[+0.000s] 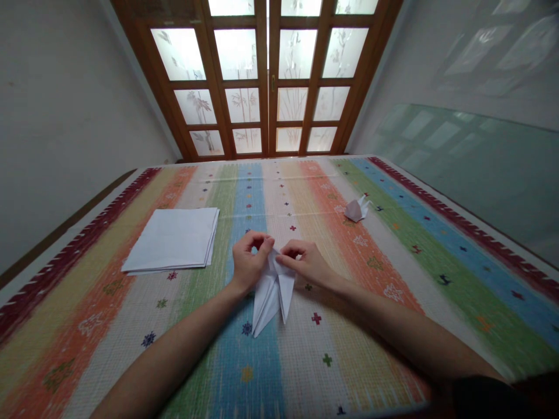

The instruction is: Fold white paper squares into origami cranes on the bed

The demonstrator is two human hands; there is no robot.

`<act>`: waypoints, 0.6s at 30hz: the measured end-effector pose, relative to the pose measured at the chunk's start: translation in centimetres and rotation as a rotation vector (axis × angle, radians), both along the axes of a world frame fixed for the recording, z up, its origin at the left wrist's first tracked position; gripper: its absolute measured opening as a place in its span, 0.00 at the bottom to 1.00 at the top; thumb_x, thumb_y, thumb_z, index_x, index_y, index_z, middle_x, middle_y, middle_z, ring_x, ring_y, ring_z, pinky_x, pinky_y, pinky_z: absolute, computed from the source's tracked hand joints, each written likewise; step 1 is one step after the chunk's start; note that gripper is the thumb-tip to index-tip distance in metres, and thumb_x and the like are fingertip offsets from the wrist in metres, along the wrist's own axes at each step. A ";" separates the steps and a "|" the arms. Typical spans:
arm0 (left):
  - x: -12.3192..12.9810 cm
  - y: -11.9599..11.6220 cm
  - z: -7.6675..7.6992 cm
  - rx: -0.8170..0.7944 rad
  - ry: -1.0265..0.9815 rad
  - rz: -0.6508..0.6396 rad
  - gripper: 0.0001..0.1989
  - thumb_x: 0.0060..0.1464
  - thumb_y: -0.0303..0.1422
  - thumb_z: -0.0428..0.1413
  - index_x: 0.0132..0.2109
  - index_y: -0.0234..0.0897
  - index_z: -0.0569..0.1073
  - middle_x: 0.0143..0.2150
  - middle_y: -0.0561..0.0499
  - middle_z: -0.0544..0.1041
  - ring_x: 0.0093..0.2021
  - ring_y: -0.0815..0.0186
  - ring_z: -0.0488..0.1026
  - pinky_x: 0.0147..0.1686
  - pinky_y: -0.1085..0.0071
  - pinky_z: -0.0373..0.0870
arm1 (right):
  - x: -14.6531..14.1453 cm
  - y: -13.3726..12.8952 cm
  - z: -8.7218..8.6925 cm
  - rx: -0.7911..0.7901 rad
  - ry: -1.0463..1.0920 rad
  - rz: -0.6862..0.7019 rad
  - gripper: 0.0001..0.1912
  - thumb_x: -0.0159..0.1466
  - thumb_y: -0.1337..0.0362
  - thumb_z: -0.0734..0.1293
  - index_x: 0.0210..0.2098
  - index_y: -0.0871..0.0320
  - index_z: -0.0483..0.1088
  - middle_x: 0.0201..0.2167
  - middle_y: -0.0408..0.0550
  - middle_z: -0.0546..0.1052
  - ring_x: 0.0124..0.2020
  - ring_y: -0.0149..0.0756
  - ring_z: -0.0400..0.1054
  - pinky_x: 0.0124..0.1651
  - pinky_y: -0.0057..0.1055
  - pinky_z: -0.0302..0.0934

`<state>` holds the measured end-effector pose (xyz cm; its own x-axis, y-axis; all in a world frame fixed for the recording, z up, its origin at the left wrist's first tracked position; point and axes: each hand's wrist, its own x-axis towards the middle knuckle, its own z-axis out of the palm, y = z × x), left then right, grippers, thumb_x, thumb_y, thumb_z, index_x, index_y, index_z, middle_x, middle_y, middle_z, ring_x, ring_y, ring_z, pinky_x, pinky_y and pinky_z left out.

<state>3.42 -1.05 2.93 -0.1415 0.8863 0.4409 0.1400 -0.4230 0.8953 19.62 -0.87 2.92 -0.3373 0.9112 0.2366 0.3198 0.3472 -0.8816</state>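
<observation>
Both hands pinch a piece of folded white paper [267, 302] at its far end, above the striped tablecloth. My left hand [250, 262] is closed on the upper left edge, thumb and forefinger together near the tip. On the other side, my right hand [308, 262] grips the upper right edge between thumb and fingers. Two long pointed flaps hang from the paper toward me, with a gap between them. The fingertips partly cover the paper's far tip.
A stack of white paper sheets [172, 240] lies to the left. Farther off at the right stands a small folded paper crane [357, 208]. The striped tablecloth [327, 384] covers the table, which reaches toward wooden doors with glass panes [244, 55]. Walls flank both sides.
</observation>
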 end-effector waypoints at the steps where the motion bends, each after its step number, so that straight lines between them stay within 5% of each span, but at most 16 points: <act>1: 0.0 0.1 0.1 -0.009 0.005 0.014 0.15 0.51 0.44 0.59 0.29 0.36 0.74 0.26 0.52 0.73 0.27 0.68 0.68 0.31 0.73 0.65 | 0.0 0.0 0.0 -0.004 0.003 0.007 0.09 0.58 0.59 0.69 0.26 0.58 0.74 0.24 0.45 0.76 0.25 0.30 0.66 0.29 0.27 0.58; 9: -0.2 0.6 0.5 -0.063 -0.131 0.111 0.12 0.50 0.39 0.58 0.26 0.36 0.72 0.23 0.55 0.71 0.26 0.70 0.66 0.27 0.75 0.64 | 0.2 0.0 -0.6 -0.055 0.024 -0.004 0.09 0.57 0.60 0.69 0.24 0.58 0.73 0.23 0.44 0.75 0.25 0.30 0.65 0.29 0.27 0.58; 18: 0.1 0.3 0.5 -0.060 -0.131 0.021 0.11 0.48 0.39 0.60 0.26 0.36 0.75 0.24 0.53 0.75 0.27 0.69 0.69 0.29 0.73 0.66 | 0.1 0.0 -0.5 -0.034 0.073 0.026 0.09 0.57 0.58 0.69 0.26 0.58 0.73 0.25 0.45 0.76 0.27 0.32 0.67 0.32 0.29 0.59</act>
